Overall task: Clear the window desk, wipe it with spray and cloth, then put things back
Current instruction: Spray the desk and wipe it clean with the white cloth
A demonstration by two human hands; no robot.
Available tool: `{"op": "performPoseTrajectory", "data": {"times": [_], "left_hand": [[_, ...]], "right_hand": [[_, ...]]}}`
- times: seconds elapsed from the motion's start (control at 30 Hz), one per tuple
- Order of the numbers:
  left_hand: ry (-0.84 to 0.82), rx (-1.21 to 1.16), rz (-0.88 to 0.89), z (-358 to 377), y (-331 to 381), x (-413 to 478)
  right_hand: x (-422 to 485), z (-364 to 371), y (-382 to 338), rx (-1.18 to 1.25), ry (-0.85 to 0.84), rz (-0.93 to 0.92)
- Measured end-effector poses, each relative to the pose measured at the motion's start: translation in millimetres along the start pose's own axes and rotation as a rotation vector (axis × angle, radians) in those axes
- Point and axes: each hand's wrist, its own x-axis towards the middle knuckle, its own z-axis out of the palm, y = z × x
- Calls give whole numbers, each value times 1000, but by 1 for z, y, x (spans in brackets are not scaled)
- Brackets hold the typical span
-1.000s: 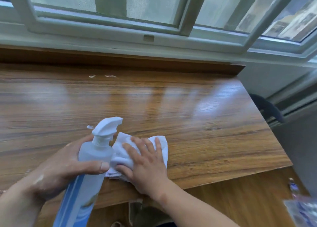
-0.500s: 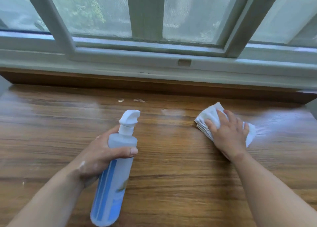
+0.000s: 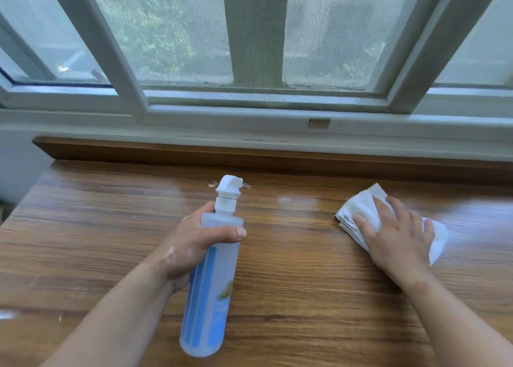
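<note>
The person leans over the wooden desk [image 3: 277,283], which carries nothing but what the hands hold, so the wiping step looks to be under way. The right hand [image 3: 397,239] lies flat, fingers spread, pressing a folded white cloth [image 3: 358,208] onto the surface toward the far right edge, just short of the raised back lip under the window frame [image 3: 249,117]. The left hand [image 3: 191,244] is wrapped around the neck of the spray bottle [image 3: 213,278], thumb across its front. The bottle is held above the middle of the desk, its long axis running from the near edge toward the back edge, nozzle pointing away from the person.

A few pale specks [image 3: 212,184] sit on the surface near the back edge, just beyond the nozzle and to the left of the cloth. My guess is that the cloth needs to sweep leftward along the back edge to reach them; the bottle hand is nearer to them, but the right hand holds the cloth.
</note>
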Motion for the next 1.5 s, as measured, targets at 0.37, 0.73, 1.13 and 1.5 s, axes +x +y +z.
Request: {"op": "performPoseTrajectory", "data": {"times": [0.37, 0.73, 1.13, 1.5], "left_hand": [[-115, 7, 5, -44, -1, -19], [-139, 71, 39, -106, -17, -43], [-139, 118, 27, -107, -5, -48], [-220, 161, 33, -92, -9, -44]], "right_hand": [[-8, -2, -36, 9, -25, 70], [-31, 24, -316, -20, -174, -573], [-13, 9, -221, -34, -111, -367], [13, -11, -67, 1, 25, 227]]}}
